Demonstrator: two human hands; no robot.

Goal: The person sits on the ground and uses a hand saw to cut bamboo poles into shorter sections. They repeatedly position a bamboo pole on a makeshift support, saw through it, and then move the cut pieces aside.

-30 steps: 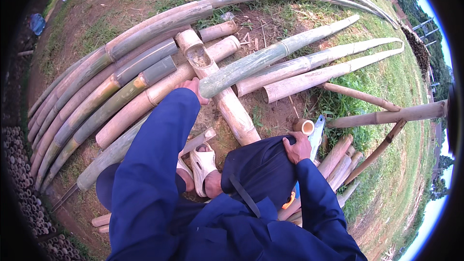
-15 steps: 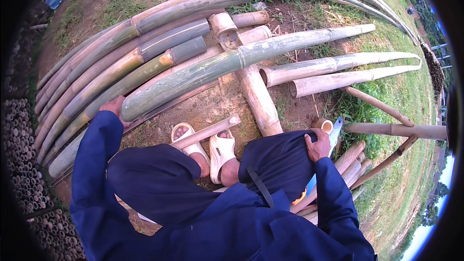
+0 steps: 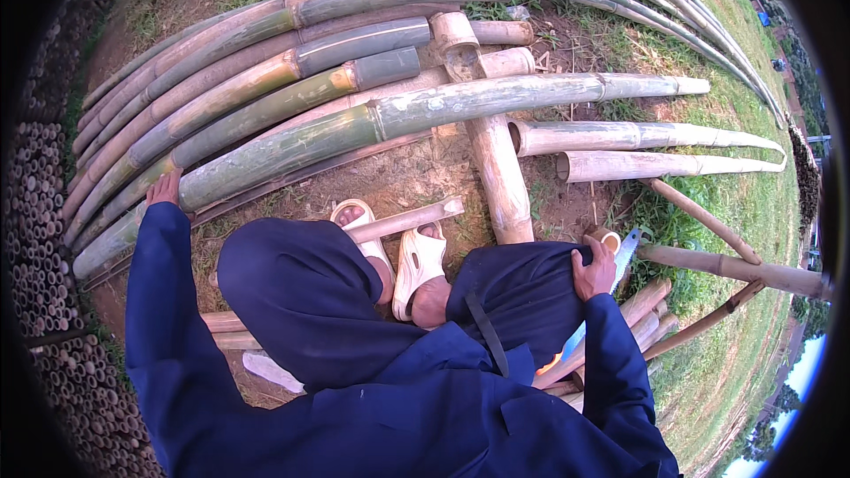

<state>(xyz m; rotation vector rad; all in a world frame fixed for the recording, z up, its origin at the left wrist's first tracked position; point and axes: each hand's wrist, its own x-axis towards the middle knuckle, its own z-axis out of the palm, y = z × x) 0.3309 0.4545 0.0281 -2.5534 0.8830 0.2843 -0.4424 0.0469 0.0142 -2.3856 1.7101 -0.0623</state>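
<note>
My left hand is at the left end of a thick green bamboo pole, its fingers at the pole's rim; the thumb is hidden. This pole lies across a bamboo support post, in front of my feet. My right hand rests on my right knee with fingers stretched out, holding nothing. Beside it shows the toothed blade of a handsaw, partly hidden by my leg and arm. A short bamboo cup-like piece stands just past that hand.
Several bamboo poles lie side by side beyond the green one. Two cut poles lie to the right. A split bamboo strip lies across my sandals. Stacked bamboo ends fill the far left. Braced poles stand right.
The green pole has slid to the left along with my left hand, which has reached farther out. My right hand stays on the knee. The whole view has shifted slightly.
</note>
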